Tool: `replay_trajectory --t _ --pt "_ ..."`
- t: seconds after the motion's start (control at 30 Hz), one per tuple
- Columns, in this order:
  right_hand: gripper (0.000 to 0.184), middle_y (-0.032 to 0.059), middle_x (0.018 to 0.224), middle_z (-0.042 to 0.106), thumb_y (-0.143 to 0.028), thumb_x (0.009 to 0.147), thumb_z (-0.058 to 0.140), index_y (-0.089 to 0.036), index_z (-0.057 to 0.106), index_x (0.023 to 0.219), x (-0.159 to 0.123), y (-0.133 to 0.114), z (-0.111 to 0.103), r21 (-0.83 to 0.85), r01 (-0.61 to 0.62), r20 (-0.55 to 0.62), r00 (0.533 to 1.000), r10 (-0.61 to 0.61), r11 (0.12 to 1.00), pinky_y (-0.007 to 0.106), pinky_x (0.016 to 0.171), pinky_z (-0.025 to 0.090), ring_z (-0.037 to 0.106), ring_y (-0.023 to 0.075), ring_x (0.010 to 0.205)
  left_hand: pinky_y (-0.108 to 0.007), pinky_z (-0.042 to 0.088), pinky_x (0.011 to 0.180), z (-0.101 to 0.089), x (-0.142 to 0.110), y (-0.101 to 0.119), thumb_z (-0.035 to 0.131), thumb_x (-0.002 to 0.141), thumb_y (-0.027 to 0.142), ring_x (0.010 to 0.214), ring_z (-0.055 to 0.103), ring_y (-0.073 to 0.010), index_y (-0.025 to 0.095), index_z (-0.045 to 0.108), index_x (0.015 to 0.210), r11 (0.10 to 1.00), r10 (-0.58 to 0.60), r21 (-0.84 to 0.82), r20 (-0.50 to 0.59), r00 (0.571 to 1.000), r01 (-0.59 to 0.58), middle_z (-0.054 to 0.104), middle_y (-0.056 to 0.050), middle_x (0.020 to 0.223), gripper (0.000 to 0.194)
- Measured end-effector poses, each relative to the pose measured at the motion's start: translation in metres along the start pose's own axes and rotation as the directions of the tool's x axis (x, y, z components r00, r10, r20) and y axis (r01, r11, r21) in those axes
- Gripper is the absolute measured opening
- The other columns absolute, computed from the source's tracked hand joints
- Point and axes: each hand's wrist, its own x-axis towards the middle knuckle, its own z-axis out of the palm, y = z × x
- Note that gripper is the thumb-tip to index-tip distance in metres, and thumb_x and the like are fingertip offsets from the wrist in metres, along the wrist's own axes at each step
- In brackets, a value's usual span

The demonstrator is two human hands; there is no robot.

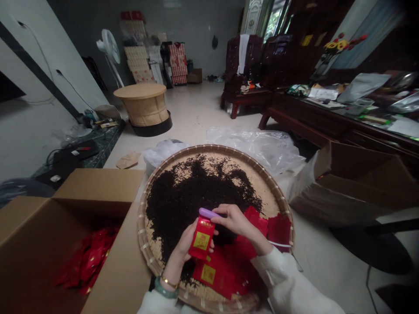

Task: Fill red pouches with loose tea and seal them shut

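Note:
My left hand [185, 244] grips a small red packet [201, 239] with a gold label, holding it upright over a round woven bamboo tray [281, 196]. My right hand [234, 220] pinches a purple scoop [209, 213] at the packet's open top. A heap of dark loose tea leaves [193, 196] is spread over the tray. More red packets [262, 226] lie on the tray's near right part, under my right wrist.
An open cardboard box [98, 192] on the left holds several red packets [88, 257]. Another open cardboard box [353, 183] lies on the right. Clear plastic sheeting [262, 146] sits behind the tray. A dark wooden table [327, 117] and a round wooden tub [144, 104] stand further back.

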Motion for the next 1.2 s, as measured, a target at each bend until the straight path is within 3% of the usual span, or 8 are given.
replay_trajectory --t 0.13,0.27,0.43,0.6,0.8,1.0,1.1,1.2 --pt "0.036 0.0037 0.077 0.066 -0.05 0.083 0.059 -0.019 0.075 0.09 -0.002 -0.002 -0.002 -0.008 -0.001 0.001 1.0 0.001 1.0 0.025 0.06 0.036 0.057 0.0163 0.068 -0.031 0.052 0.051 0.001 0.002 0.001 0.052 0.08 0.062 0.053 0.068 -0.0228 0.007 0.065 0.102 1.0 0.016 -0.001 0.019 1.0 -0.016 0.073 -0.015 0.071 0.06" --pt "0.034 0.0038 0.076 0.066 -0.048 0.083 0.06 -0.019 0.075 0.091 -0.003 0.001 -0.001 -0.001 -0.009 -0.009 1.0 0.008 1.0 0.025 0.061 0.037 0.058 0.0168 0.069 -0.032 0.052 0.059 0.003 0.005 0.004 0.061 0.076 0.06 0.062 0.069 -0.0227 0.009 0.067 0.094 0.995 0.099 -0.007 -0.075 0.992 -0.1 0.073 -0.014 0.077 0.055" --pt "0.034 0.0039 0.078 0.068 -0.048 0.081 0.062 -0.019 0.075 0.094 0.0 0.008 0.006 0.002 -0.029 -0.011 1.0 0.029 1.0 0.025 0.061 0.038 0.059 0.0174 0.07 -0.024 0.045 0.055 0.005 0.009 0.009 0.075 0.066 0.049 0.056 0.061 -0.0152 0.012 0.069 0.084 0.949 0.295 0.168 -0.165 0.941 -0.268 0.07 -0.003 0.066 0.042" --pt "0.039 0.0074 0.096 0.071 -0.045 0.079 0.064 -0.016 0.071 0.104 0.002 0.021 -0.001 0.086 -0.127 -0.032 0.991 0.13 0.988 0.03 0.073 0.044 0.063 0.0235 0.085 -0.024 0.045 0.055 0.005 0.011 0.01 0.076 0.065 0.044 0.055 0.06 -0.0154 0.012 0.07 0.077 0.917 0.374 0.24 -0.241 0.895 -0.319 0.068 -0.002 0.061 0.035" --pt "0.044 0.0142 0.101 0.068 -0.04 0.076 0.067 -0.012 0.067 0.109 -0.006 0.044 -0.012 -0.223 -0.304 -0.105 0.952 0.287 0.926 0.036 0.076 0.044 0.062 0.0291 0.089 -0.025 0.048 0.059 0.004 0.014 0.007 0.082 0.057 0.039 0.059 0.063 -0.0147 0.015 0.065 0.079 0.917 0.397 0.097 -0.327 0.858 -0.387 0.071 -0.002 0.069 0.037" --pt "0.028 0.0073 0.087 0.068 -0.044 0.086 0.057 -0.019 0.07 0.092 -0.002 0.018 0.019 -0.064 -0.024 -0.181 0.983 0.012 0.998 0.03 0.074 0.045 0.06 0.0204 0.083 -0.021 0.045 0.054 0.01 0.017 0.004 0.081 0.059 0.04 0.054 0.057 -0.0114 0.014 0.064 0.072 0.904 0.428 0.148 -0.324 0.844 -0.401 0.065 0.001 0.062 0.033" --pt "0.038 0.0038 0.065 0.063 -0.05 0.084 0.057 -0.018 0.065 0.064 0.003 0.006 0.037 0.027 0.025 -0.194 0.981 -0.02 0.999 0.026 0.059 0.042 0.057 0.0161 0.063 -0.02 0.043 0.053 0.011 0.016 0.003 0.079 0.061 0.041 0.053 0.054 -0.0102 0.013 0.065 0.069 0.885 0.465 0.187 -0.303 0.832 -0.426 0.063 0.001 0.061 0.032" --pt "0.044 0.003 0.062 0.062 -0.049 0.088 0.052 -0.017 0.063 0.059 0.003 0.003 0.041 0.099 0.089 -0.202 0.977 -0.068 0.991 0.025 0.057 0.041 0.056 0.0146 0.06 -0.02 0.041 0.053 0.011 0.013 0.004 0.078 0.062 0.042 0.054 0.052 -0.0098 0.013 0.065 0.066 0.868 0.495 0.2 -0.32 0.807 -0.454 0.061 0.002 0.061 0.032"
